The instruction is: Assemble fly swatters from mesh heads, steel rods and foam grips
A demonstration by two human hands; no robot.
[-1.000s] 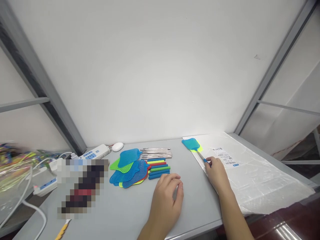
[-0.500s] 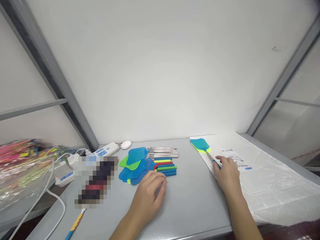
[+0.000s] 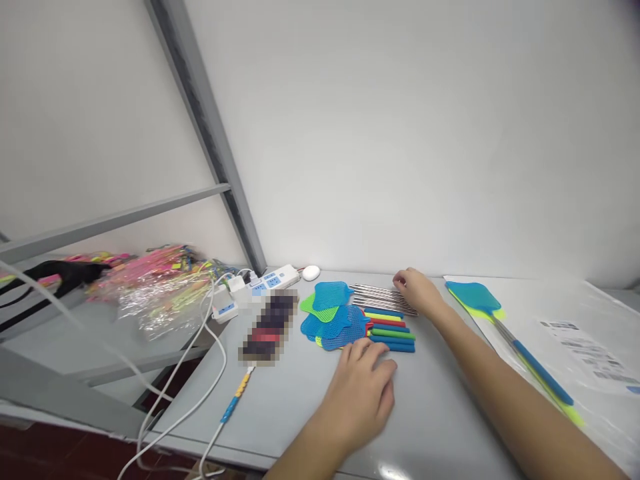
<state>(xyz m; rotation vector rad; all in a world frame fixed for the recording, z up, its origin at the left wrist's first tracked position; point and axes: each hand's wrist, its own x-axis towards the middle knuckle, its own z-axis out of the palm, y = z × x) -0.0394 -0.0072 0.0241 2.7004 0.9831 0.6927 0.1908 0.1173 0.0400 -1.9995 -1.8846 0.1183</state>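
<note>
My right hand is at the right ends of a row of shiny metal rods, its fingers pinched together at the far rod. My left hand rests palm down at the near edge of the pile, fingers loosely apart and nothing seen in them. Blue and green mesh fly swatter heads lie overlapped left of the rods. Coloured handle tubes, in blue, yellow, red and green, line up just in front of the rods. To the right lie fly swatters, stacked blue over yellow-green, with rods and handles fitted.
A white plastic bag with a printed label spreads under the swatters. At left are a blurred-out phone-like item on a cable, power strips, a white oval object and clear bags of colourful items.
My right hand has let go of the swatter on the right and moved left to the metal rods. The view has turned left. My left hand stays beside the pile.
</note>
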